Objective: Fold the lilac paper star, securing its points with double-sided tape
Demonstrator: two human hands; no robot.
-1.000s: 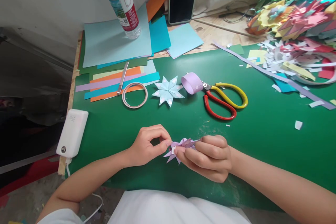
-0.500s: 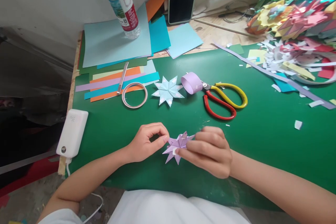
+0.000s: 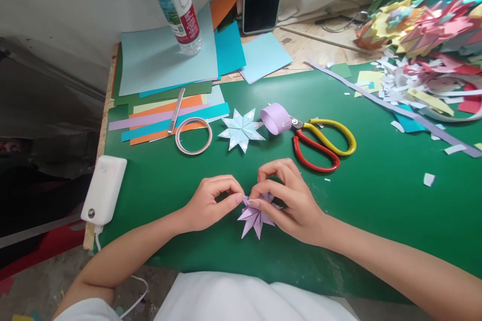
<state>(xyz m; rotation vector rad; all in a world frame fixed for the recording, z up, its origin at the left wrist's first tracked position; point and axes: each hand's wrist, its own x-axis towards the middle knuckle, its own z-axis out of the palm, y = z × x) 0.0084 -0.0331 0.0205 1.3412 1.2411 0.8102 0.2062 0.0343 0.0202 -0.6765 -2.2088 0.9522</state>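
A folded purple paper star [image 3: 257, 220] with several points is between my hands, close to the table's front edge. My left hand [image 3: 213, 204] pinches one of its points at the upper left, thumb against forefinger. Over the star's upper side, my right hand [image 3: 291, 203] has thumb and forefinger closed near that same point; its fingers hide part of the star, and I cannot make out what lies between them. Beyond my hands lies a light blue paper star [image 3: 241, 130], with a purple paper ring [image 3: 276, 119] to its right. Scissors with yellow and red handles [image 3: 324, 144] touch the ring.
A tape roll [image 3: 194, 136] and tweezers [image 3: 176, 111] lie by coloured paper strips [image 3: 158, 123]. A water bottle [image 3: 176, 10] stands on paper sheets [image 3: 165, 67]. A white power bank [image 3: 104, 190] sits at the left edge. Paper scraps [image 3: 406, 80] heap at the right.
My right hand has shifted up and left across the purple star, its fingers now at the upper-left point. A small white piece at its thumb no longer shows. My left hand stays put.
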